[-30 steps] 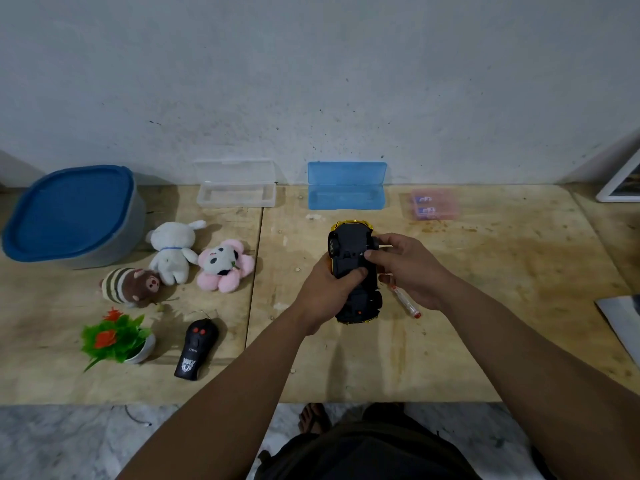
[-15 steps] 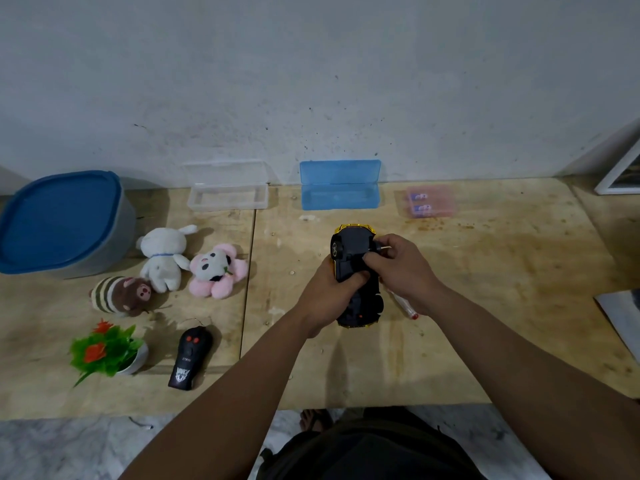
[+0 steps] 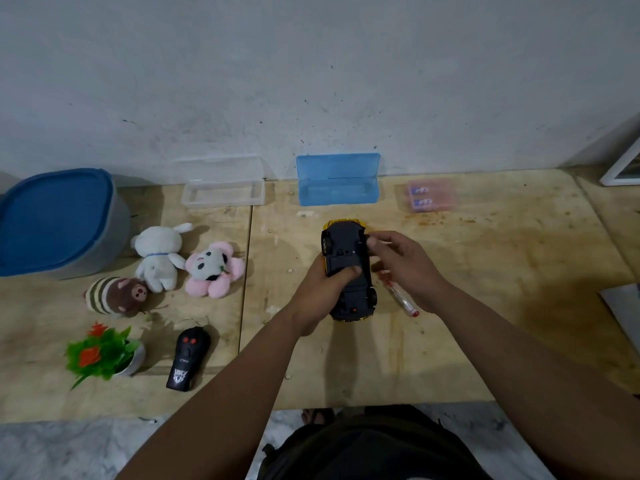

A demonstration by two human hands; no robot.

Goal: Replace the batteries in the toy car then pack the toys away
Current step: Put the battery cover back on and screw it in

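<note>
Head view: toy car [image 3: 348, 268] held upside down above the middle of the bench [image 3: 485, 341], black underside up, yellow body showing at both ends. Left hand [image 3: 320, 289] wraps the car from its left side, thumb pressed across the underside. Right hand [image 3: 405, 268] sits at the car's right flank near the far end, thumb and forefinger pinched together against the edge; it may hold something small, such as a screw, but it is too small to tell. A screwdriver [image 3: 398, 296] with a clear handle and red tip lies on the bench just under the right hand, not held.

Progress, as judged: early. The battery cover looks closed or only being loosened; no batteries visible out of the car. A pack of batteries [image 3: 429, 197] lies unopened near the back edge, right of centre. Nothing packed: white plush [image 3: 159, 254], pink plush [image 3: 213, 268] and striped plush [image 3: 110, 296] lie loose on the left half, remote control [image 3: 188, 358] near the front edge, blue-lidded tub [image 3: 59, 220] at the back left corner with its lid on. Clear case [image 3: 223, 190] and blue case [image 3: 337, 183] stand open along the back edge.
</note>
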